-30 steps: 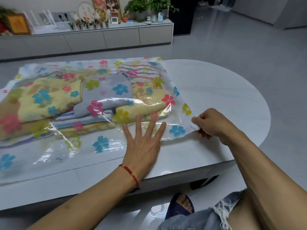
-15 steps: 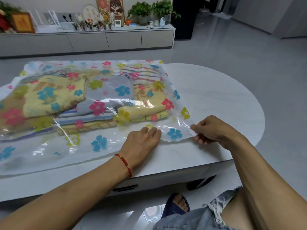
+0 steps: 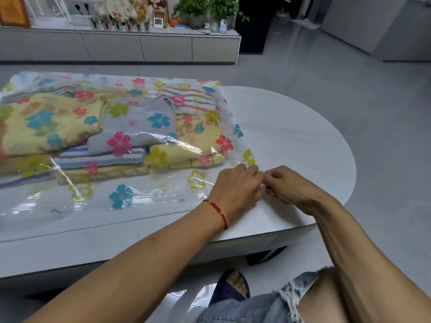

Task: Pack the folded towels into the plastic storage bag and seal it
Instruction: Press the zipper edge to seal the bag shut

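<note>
The plastic storage bag point(image 3: 130, 197), clear and printed with coloured flowers, is laid flat across the white counter point(image 3: 291, 136), with its open edge along the near side. The folded towels point(image 3: 116, 134) are seen inside it, stacked toward the far and left part: yellow patterned ones, a grey one on top, and striped ones beneath. The near right corner of the bag is gripped by both hands, which are brought together until they touch. The left hand point(image 3: 235, 187) is curled, its fingers point(image 3: 250, 170) pinched on the bag's edge, and a red cord bracelet point(image 3: 218, 212) is worn on its wrist. The right hand point(image 3: 289, 185) is likewise curled, its fingers clenched on the same corner. Beyond the counter, a long low cabinet point(image 3: 140, 46) is set against the far wall, with potted plants point(image 3: 210, 10) and framed pictures placed on it.
</note>
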Demonstrator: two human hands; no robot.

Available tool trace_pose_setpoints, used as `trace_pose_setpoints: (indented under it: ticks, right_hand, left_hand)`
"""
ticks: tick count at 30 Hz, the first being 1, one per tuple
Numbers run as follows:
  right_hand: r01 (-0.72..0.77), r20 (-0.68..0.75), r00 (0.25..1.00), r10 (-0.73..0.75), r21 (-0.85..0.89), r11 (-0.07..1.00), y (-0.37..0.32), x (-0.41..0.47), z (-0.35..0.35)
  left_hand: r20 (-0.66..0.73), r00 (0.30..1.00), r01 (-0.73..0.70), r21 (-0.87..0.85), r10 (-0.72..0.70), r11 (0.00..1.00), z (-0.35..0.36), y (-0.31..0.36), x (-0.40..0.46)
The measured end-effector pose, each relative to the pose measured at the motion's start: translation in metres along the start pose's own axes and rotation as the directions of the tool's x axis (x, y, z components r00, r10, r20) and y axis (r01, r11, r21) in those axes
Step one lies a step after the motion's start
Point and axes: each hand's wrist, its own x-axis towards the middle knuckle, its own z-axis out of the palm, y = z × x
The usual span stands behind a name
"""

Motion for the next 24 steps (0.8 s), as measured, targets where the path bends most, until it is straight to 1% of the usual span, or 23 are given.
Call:
trace_pose_setpoints:
  ticks: [1, 5, 8, 11, 16, 17, 19, 21, 23, 24]
  right_hand:
    - [0.005, -0.008, 1.000, -0.004, 0.026, 1.000, 0.001, 0.000, 0.000]
    - [-0.004, -0.014, 1.000, 0.005, 0.066, 0.998, 0.002, 0.001, -0.002]
    - [-0.002, -0.037, 0.999, 0.006, 0.091, 0.996, 0.001, 0.000, -0.004]
    - [-0.002, -0.047, 0.999, 0.007, 0.115, 0.993, -0.001, -0.001, -0.004]
    - [-0.052, -0.050, 0.997, 0.058, 0.130, 0.990, -0.006, -0.005, -0.006]
    - [-0.065, -0.067, 0.995, 0.074, 0.125, 0.990, -0.007, -0.006, -0.004]
    - [-0.098, -0.148, 0.982, 0.118, 0.135, 0.986, -0.011, -0.009, 0.004]
    - [-0.159, -0.216, 0.955, 0.204, 0.205, 0.966, -0.018, -0.012, 0.015]
    - [-0.214, -0.191, 0.941, 0.278, 0.302, 0.929, -0.026, -0.013, 0.029]
    - [-0.214, -0.185, 0.940, 0.288, 0.339, 0.916, -0.029, -0.013, 0.036]
  left_hand:
    - [0.002, 1.000, -0.016, -0.016, 0.016, 1.000, -0.003, -0.002, 0.004]
    - [0.025, 0.999, -0.049, 0.012, 0.049, 0.999, -0.008, -0.004, 0.008]
    - [-0.015, 0.998, -0.066, -0.013, 0.065, 0.998, -0.010, -0.010, 0.000]
    - [-0.056, 0.998, -0.022, -0.020, 0.020, 1.000, -0.013, -0.019, -0.015]
    - [-0.115, 0.993, 0.019, 0.026, -0.016, 0.999, -0.013, -0.043, -0.047]
    - [-0.117, 0.993, 0.027, 0.032, -0.023, 0.999, -0.013, -0.047, -0.051]
    - [-0.128, 0.990, 0.067, 0.018, -0.065, 0.998, -0.014, -0.050, -0.055]
    - [-0.148, 0.980, 0.134, -0.025, -0.136, 0.991, -0.015, -0.047, -0.052]
    - [-0.144, 0.978, 0.149, -0.038, -0.153, 0.988, -0.013, -0.043, -0.048]
    - [-0.128, 0.981, 0.140, -0.038, -0.144, 0.989, -0.012, -0.043, -0.048]
